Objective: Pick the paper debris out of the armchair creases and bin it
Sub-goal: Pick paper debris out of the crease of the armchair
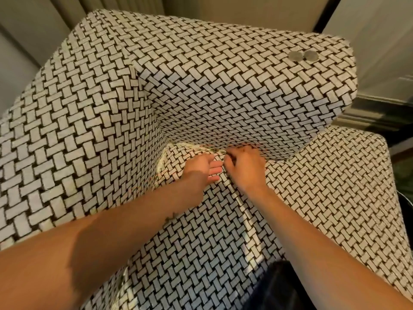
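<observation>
Lining the crease where the seat cushion meets the chair's inner wall, pale shreds of paper debris show as a ragged whitish strip, and more run down the corner seam toward seven o'clock. Both hands are at that crease, side by side and almost touching. The left hand lies flat, its straight fingers pressing on the seat cushion and pointing to three o'clock. The right hand has its fingers curled down into the crease at its eleven o'clock; whether they pinch any paper I cannot tell. Around them the armchair is covered all over in basket-weave fabric, light blocks on dark. On the padded arm at one o'clock sit two round grey discs, touching each other. Pale curtains hang behind the chair at eleven o'clock.
</observation>
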`<state>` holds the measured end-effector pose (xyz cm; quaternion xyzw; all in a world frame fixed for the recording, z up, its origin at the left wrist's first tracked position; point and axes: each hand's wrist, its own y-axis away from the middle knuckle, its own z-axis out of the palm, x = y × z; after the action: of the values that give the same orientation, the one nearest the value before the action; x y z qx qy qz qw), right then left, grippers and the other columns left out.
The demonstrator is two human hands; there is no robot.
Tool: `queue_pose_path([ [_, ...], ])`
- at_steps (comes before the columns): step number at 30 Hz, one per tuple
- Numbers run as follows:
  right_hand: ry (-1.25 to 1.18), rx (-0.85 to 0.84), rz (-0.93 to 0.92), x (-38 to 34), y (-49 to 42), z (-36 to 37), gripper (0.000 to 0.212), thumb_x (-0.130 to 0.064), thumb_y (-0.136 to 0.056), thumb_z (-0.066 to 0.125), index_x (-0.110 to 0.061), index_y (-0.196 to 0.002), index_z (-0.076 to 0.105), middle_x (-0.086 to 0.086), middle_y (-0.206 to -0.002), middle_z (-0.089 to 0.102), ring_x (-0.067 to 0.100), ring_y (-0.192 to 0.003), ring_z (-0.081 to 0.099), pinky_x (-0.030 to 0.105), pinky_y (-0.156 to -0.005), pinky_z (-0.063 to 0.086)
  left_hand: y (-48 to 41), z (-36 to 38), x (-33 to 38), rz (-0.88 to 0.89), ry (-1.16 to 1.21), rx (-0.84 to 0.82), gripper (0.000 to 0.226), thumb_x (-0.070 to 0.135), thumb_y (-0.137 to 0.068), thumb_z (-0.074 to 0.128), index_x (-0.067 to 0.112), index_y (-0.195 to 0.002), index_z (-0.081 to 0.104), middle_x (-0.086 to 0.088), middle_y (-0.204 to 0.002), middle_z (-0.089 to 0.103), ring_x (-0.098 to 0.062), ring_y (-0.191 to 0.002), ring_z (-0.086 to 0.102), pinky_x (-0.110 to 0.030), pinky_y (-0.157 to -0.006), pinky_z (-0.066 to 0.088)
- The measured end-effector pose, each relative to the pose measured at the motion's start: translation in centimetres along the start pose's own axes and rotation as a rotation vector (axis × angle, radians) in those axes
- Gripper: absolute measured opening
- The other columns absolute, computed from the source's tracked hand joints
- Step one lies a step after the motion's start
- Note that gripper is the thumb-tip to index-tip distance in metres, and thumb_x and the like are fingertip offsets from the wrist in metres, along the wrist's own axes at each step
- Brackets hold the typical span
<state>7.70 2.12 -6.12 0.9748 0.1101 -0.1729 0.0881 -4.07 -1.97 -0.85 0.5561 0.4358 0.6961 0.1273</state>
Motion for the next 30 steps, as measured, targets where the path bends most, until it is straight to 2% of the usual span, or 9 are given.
queue_pose_path([
  [4, 0.092, -0.053, 0.045, -1.2, -0.1, -0.3, 0.037, -0.037, -0.108, 0.037, -0.023, -0.130, 0.062, 0.013, -0.121, 0.058, 0.031, -0.119, 0.045, 0.047, -0.101, 0.036, 0.4, 0.1, 0.2, -0.033, 0.050, -0.004, 0.036, 0.015, -0.106, 0.038, 0.001, -0.133, 0.056, -0.017, -0.123, 0.070, -0.027, -0.110, 0.069, -0.032, -0.083, 0.058],
  [10, -0.015, 0.187, 0.028, -0.5, 0.7, 0.8, 0.031, -0.033, -0.106, 0.047, -0.020, -0.121, 0.070, 0.007, -0.106, 0.067, 0.024, -0.102, 0.052, 0.039, -0.089, 0.046, 0.8, -0.2, -0.1, -0.031, 0.086, -0.032, 0.038, 0.027, -0.108, 0.034, 0.002, -0.120, 0.060, -0.015, -0.109, 0.072, -0.026, -0.102, 0.071, -0.041, -0.100, 0.055],
  [15, -0.145, 0.313, -0.057, -0.1, 1.5, -0.1, 0.024, -0.026, -0.105, 0.051, -0.014, -0.110, 0.072, -0.005, -0.100, 0.057, 0.012, -0.097, 0.041, 0.029, -0.085, 0.044, 1.1, -0.2, -0.1, -0.057, 0.112, -0.072, 0.041, 0.031, -0.109, 0.033, 0.001, -0.122, 0.059, -0.017, -0.109, 0.072, -0.027, -0.102, 0.071, -0.042, -0.101, 0.054],
  [18, -0.360, 0.161, -0.111, -0.9, 1.8, -0.7, 0.025, -0.027, -0.104, 0.052, -0.016, -0.114, 0.071, -0.009, -0.103, 0.057, 0.009, -0.103, 0.046, 0.021, -0.090, 0.038, 1.5, 0.0, 0.1, -0.078, 0.168, -0.051, 0.040, 0.027, -0.108, 0.036, -0.001, -0.123, 0.061, -0.024, -0.104, 0.074, -0.032, -0.099, 0.074, -0.038, -0.097, 0.056],
  [21, -0.537, -0.015, -0.176, -1.6, 2.0, -1.0, 0.026, -0.022, -0.102, 0.057, -0.017, -0.123, 0.071, -0.008, -0.105, 0.067, 0.002, -0.099, 0.058, 0.016, -0.091, 0.047, 1.7, -0.1, 0.3, -0.066, 0.192, 0.063, 0.030, 0.020, -0.105, 0.040, 0.003, -0.116, 0.063, -0.029, -0.101, 0.069, -0.035, -0.102, 0.069, -0.034, -0.091, 0.056],
  [23, -0.693, -0.020, -0.137, -1.7, 1.8, -1.1, 0.027, -0.021, -0.102, 0.058, -0.016, -0.126, 0.070, -0.011, -0.110, 0.071, -0.009, -0.099, 0.062, 0.009, -0.090, 0.048, 1.3, -0.1, 0.3, -0.038, 0.161, 0.127, 0.029, 0.017, -0.103, 0.042, 0.007, -0.089, 0.065, -0.012, -0.080, 0.076, -0.026, -0.076, 0.076, -0.031, -0.077, 0.059],
  [24, -0.747, -0.007, -0.111, -1.8, 1.7, -1.2, 0.027, -0.022, -0.103, 0.058, -0.017, -0.126, 0.071, -0.013, -0.111, 0.071, -0.013, -0.098, 0.063, 0.006, -0.088, 0.047, 1.0, -0.1, 0.3, -0.024, 0.138, 0.147, 0.030, 0.017, -0.102, 0.044, 0.006, -0.084, 0.065, -0.007, -0.074, 0.074, -0.020, -0.066, 0.072, -0.029, -0.073, 0.059],
  [27, -0.698, 0.027, -0.080, -1.9, 0.9, -0.8, 0.028, -0.024, -0.104, 0.056, -0.018, -0.126, 0.071, -0.014, -0.108, 0.073, -0.013, -0.085, 0.064, 0.005, -0.076, 0.048, 0.7, 0.0, 0.4, -0.029, 0.127, 0.195, 0.025, 0.015, -0.101, 0.049, 0.006, -0.087, 0.067, -0.007, -0.071, 0.068, -0.015, -0.057, 0.059, -0.027, -0.063, 0.055],
  [30, -0.482, -0.016, -0.069, -2.1, -0.3, -0.6, 0.033, -0.020, -0.104, 0.051, -0.017, -0.134, 0.065, -0.002, -0.111, 0.074, -0.005, -0.062, 0.060, 0.014, -0.062, 0.046, 0.7, 0.0, 0.6, -0.025, 0.114, 0.234, 0.022, 0.013, -0.100, 0.049, 0.005, -0.091, 0.067, -0.006, -0.067, 0.065, -0.016, -0.053, 0.055, -0.026, -0.060, 0.051],
])
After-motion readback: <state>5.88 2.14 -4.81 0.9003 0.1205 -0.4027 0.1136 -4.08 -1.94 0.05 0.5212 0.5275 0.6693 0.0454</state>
